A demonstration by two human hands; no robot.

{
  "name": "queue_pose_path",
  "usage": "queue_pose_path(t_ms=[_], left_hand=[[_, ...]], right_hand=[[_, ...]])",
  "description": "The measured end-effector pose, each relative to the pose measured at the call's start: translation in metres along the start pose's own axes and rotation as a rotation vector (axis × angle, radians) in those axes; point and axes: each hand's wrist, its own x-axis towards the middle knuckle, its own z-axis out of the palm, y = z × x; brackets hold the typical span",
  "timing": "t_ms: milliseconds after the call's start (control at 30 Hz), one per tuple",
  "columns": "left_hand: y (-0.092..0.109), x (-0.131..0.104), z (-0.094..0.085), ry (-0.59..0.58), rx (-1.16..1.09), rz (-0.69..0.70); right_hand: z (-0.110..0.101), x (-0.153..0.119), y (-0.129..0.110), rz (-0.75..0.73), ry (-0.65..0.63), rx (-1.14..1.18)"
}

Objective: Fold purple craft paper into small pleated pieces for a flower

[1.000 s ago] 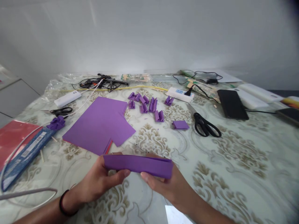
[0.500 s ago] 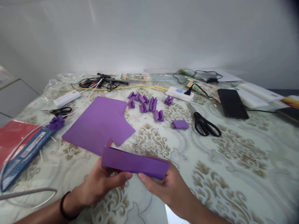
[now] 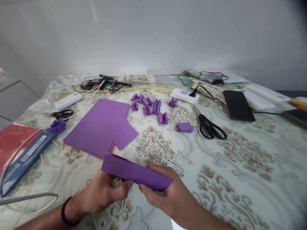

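A folded strip of purple paper (image 3: 136, 172) is held above the table between both hands, its left end higher than its right. My left hand (image 3: 105, 191) grips it from below near the left end, thumb bent along the lower edge. My right hand (image 3: 165, 195) pinches the right end, thumb in front and fingers behind. Beyond the strip lie purple paper sheets (image 3: 100, 124), with a bit of red showing beneath. Several small folded purple pieces (image 3: 156, 106) sit behind them to the right, and a flat folded piece (image 3: 185, 127) lies apart.
Black-handled scissors (image 3: 211, 127) lie on the right, near a phone (image 3: 238, 106). A power strip (image 3: 184, 95) and cables (image 3: 105, 83) run along the back. On the left are a second pair of scissors (image 3: 62, 114), a crumpled purple paper piece (image 3: 57, 126) and a blue-red package (image 3: 28, 156).
The strip has tilted, its right end dipping and its left end shifting slightly left. More of my right hand's fingers show behind the strip's right end.
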Motion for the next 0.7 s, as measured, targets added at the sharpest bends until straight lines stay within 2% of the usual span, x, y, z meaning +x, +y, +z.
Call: queue_pose_path(t_ms=[167, 367, 500, 700], left_hand=[[-0.005, 0.001, -0.002, 0.006, -0.105, -0.02], [0.015, 0.01, -0.009, -0.026, -0.124, -0.016], [0.023, 0.015, -0.015, 0.019, -0.108, 0.009], [0.024, 0.018, -0.02, 0.091, -0.09, 0.049]], right_hand=[[-0.001, 0.0, 0.002, 0.042, 0.008, 0.065], [-0.004, 0.002, -0.003, 0.113, 0.005, 0.139], [-0.006, 0.002, -0.001, 0.106, 0.049, 0.149], [-0.01, 0.004, 0.008, 0.032, 0.12, 0.116]])
